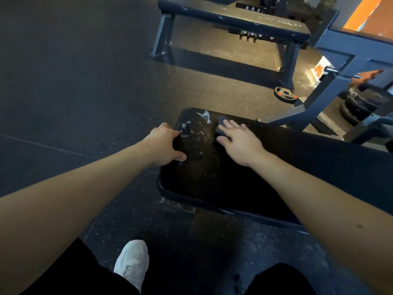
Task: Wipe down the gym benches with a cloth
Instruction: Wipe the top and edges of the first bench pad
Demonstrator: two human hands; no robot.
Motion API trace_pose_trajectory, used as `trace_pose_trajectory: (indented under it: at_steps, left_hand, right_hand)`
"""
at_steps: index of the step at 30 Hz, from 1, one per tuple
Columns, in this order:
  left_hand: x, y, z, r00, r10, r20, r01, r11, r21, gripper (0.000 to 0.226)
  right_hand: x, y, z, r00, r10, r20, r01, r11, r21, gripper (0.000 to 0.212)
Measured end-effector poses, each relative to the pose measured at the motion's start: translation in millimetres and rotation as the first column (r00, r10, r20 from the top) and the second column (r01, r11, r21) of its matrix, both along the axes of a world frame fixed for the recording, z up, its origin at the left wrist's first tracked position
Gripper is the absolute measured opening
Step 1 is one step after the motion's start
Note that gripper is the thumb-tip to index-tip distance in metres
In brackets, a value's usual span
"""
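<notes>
A black padded gym bench (212, 184) lies in front of me, with white foam and droplets (197, 129) on its far end. My left hand (164, 143) grips the bench's left edge, thumb on top of the pad. My right hand (239, 139) presses flat on a dark grey cloth (221, 126) lying on the pad near the foam. Only the cloth's far edge shows past my fingers.
A second flat bench (234, 20) stands farther back. A blue-grey machine frame (348, 60) with stacked weight plates (357, 107) is at the right. A small weight plate (285, 93) lies on the rubber floor. My white shoe (131, 262) is below.
</notes>
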State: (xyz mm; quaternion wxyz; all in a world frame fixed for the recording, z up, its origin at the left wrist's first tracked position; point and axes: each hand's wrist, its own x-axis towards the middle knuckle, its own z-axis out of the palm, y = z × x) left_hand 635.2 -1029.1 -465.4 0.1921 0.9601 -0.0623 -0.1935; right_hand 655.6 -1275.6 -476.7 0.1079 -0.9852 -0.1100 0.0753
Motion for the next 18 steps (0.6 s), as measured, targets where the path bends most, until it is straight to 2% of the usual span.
trace_pose_trajectory:
  at_steps: [3,5,7,12,15,18]
  left_hand:
    - [-1,2,-3,1.0,-0.001,0.002,0.001,0.999,-0.038,0.088]
    - [-2,2,-5,1.0,0.008,0.006,-0.007,0.999,-0.054,0.088]
    - [-4,1,-5,1.0,0.021,-0.001,-0.021,0.997,-0.071,0.087]
    - [-1,4,-5,1.0,0.019,-0.009,-0.019,0.997,-0.072,0.091]
    - [0,7,-8,1.0,0.012,-0.01,-0.013,0.996,-0.084,0.093]
    - [0,8,-10,1.0,0.022,-0.012,-0.023,0.994,-0.11,0.094]
  right_hand:
    - [8,-31,9,0.988,-0.152,-0.021,0.152,0.988,-0.022,0.053]
    - [14,-23,9,0.982,-0.187,0.018,0.187,0.978,-0.09,0.052]
    - [23,3,6,0.983,-0.177,0.049,0.182,0.977,-0.112,0.054]
    - [47,74,3,0.996,-0.05,0.067,0.052,0.998,-0.035,0.052]
    - [50,60,0,1.0,-0.008,0.012,0.008,0.999,0.037,0.052]
    - [44,17,-2,0.998,-0.063,0.0,0.063,0.996,0.068,0.051]
